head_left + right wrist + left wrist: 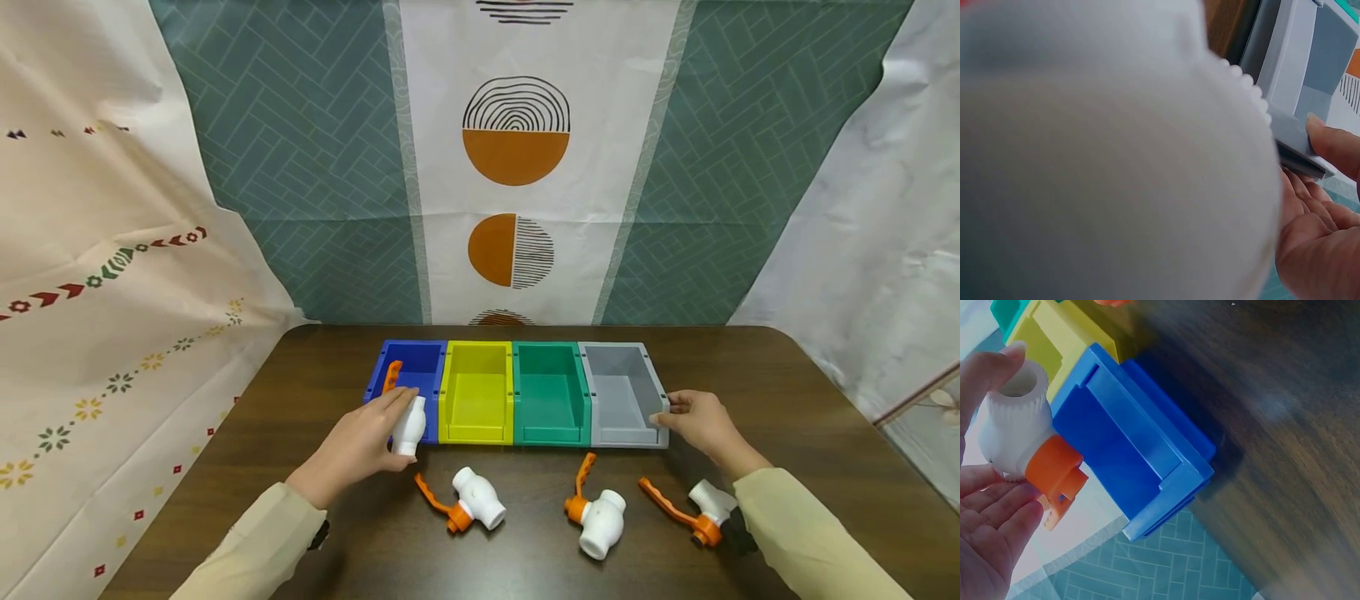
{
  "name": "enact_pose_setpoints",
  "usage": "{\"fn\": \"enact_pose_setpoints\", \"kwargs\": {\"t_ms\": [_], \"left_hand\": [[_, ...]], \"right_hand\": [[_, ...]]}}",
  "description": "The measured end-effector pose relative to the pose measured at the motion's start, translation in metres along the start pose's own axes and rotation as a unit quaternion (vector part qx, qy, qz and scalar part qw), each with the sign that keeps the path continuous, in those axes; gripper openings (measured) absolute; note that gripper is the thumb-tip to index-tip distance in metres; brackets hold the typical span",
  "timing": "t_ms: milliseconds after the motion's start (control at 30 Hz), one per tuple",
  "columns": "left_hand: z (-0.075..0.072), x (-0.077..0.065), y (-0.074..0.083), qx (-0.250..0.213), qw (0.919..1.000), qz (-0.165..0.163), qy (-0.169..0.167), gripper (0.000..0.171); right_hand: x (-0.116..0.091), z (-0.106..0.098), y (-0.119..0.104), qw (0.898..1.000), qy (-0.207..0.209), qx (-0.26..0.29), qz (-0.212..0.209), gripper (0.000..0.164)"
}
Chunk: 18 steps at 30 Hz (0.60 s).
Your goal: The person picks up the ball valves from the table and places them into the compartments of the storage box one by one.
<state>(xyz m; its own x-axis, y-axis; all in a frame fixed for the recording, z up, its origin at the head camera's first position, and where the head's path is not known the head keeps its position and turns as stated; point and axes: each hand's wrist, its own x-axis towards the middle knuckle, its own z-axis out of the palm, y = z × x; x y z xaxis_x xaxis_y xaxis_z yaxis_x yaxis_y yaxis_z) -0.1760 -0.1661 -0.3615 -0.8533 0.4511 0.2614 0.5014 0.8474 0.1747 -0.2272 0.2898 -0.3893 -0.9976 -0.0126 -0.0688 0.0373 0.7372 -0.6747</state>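
On the left, the left hand pinched a white valve between its ends, thumb on the near mouth, fingers at the far one, with the valve's orange handle pointing away from the person. The valve was at the front of the blue bin, overlapping it in the head view; its exact height above the rim could not be told. It looked like stiff plastic, probably light and not fragile, with a smooth round belly that might slip; the ribbed ends seemed the surest hold, while the handle could swing if gripped alone. Next came the yellow bin, with a second valve on the table before it, then the green bin and a third valve. Farther right, the gray bin appeared rigid, its thin wall easy to pinch, and the right hand held that wall near the front corner, thumb against fingers. A fourth valve lay partly hidden beside the right sleeve.
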Motion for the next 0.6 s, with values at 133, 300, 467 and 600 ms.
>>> {"fn": "enact_pose_setpoints", "kwargs": {"t_ms": [133,300,467,600], "left_hand": [[0.001,0.001,-0.002,0.002,1.0,0.001,0.006,0.084],[0.002,0.005,-0.004,0.006,0.9999,-0.008,0.001,0.084],[0.001,0.009,-0.007,0.006,0.9997,-0.022,-0.003,0.085],[0.001,0.011,-0.009,0.004,0.9996,-0.026,-0.004,0.085]], "right_hand": [[0.0,0.0,0.001,1.0,0.0,-0.002,0.001,0.058],[0.0,-0.001,0.001,1.0,-0.001,-0.004,0.005,0.058],[0.001,0.0,0.0,1.0,-0.003,-0.002,0.007,0.058],[0.001,-0.001,0.0,1.0,-0.004,0.0,0.01,0.058]]}}
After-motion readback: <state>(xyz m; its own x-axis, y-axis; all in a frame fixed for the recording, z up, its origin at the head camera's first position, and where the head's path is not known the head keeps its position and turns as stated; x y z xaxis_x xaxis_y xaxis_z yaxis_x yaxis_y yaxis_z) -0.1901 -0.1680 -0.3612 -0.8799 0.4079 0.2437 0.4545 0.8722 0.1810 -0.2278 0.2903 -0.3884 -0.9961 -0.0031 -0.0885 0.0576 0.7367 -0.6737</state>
